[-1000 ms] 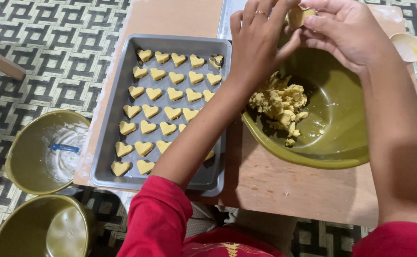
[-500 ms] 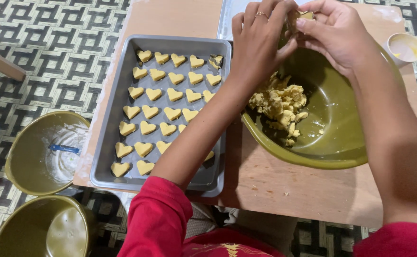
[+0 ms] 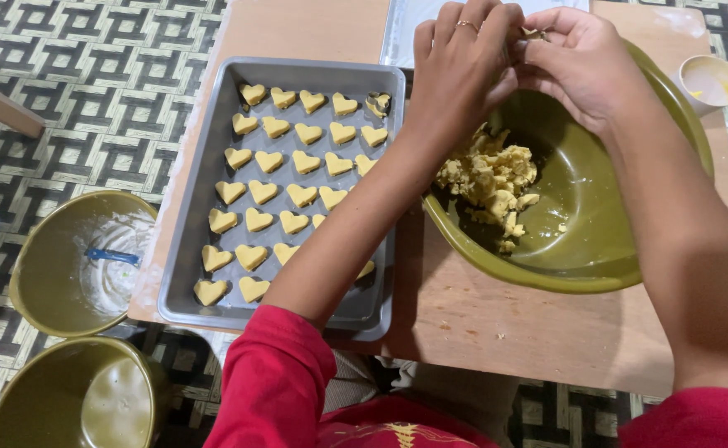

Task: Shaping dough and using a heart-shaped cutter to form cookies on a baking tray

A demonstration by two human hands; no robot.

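Gently now — left hand (image 3: 462,70) and right hand (image 3: 580,62) pinched together on a small dough piece (image 3: 533,34), above the far rim of the green bowl (image 3: 596,265); best kept over the bowl, pressing evenly.

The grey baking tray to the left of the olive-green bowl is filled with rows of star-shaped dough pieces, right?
Not quite. The head view shows the grey baking tray left of the olive-green bowl, but the dough pieces in its rows are heart-shaped, not stars.
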